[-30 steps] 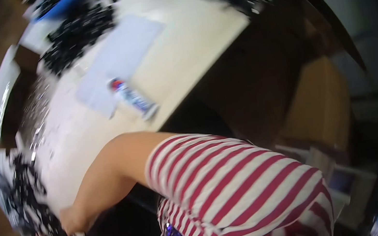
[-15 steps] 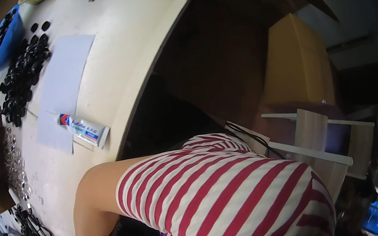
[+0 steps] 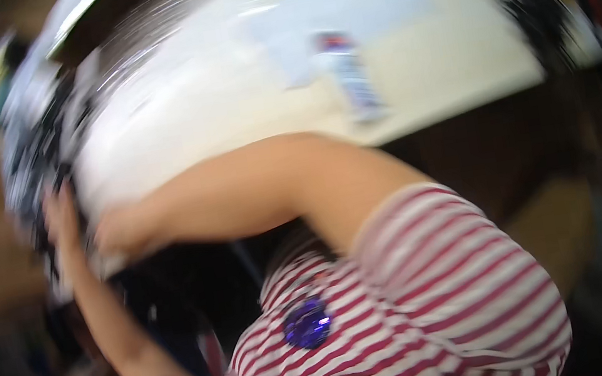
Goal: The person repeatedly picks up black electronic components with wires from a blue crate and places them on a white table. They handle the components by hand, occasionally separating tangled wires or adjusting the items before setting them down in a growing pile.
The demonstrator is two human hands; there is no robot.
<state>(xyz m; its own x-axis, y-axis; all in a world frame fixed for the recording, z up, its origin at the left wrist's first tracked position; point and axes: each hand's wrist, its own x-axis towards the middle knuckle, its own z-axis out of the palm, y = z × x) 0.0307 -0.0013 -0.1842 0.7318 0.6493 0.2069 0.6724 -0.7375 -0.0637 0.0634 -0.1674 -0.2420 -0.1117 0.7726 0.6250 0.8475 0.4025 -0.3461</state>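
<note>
"What's in the grip?"
"Can't tell: the left hand and right hand are both blurred, near each other, well left of the tube."
"And the dark pile?"
"Also well left of the tube, by the left hand's fingertips, too smeared to separate into pieces."
"What could go wrong?"
"A careless sweep might push pieces off the desk. The right elbow, near the tube, could knock it if swung outward."
</note>
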